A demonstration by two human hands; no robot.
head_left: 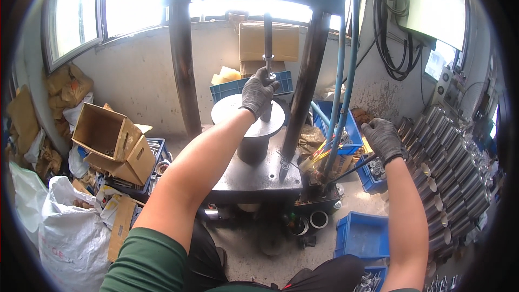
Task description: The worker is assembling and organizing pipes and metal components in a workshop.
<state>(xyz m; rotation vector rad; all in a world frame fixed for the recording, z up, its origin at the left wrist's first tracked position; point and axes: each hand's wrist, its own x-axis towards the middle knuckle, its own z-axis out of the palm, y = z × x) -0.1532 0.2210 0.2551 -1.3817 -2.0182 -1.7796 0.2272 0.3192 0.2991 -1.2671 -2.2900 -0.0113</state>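
Observation:
My left hand (258,96), in a grey glove, reaches up to the middle of a press. Its fingers are closed round a small round metal part (271,77) at the top of a short dark post (266,112). That post stands on a round metal plate (227,113) over a thick dark cylinder (253,150). Directly above the part hangs the vertical press rod (268,35) with a collar at its lower end. Off to the right, my gloved right hand (383,138) is curled at the upper end of a thin dark lever (352,170); the palm is hidden.
Dark press columns (186,70) flank the plate, above a steel bed (254,176). Blue hoses (346,70) run down at the right. Stacked metal tubes (448,167) and blue bins (362,232) stand right; cardboard boxes (108,135) and white sacks (70,232) left.

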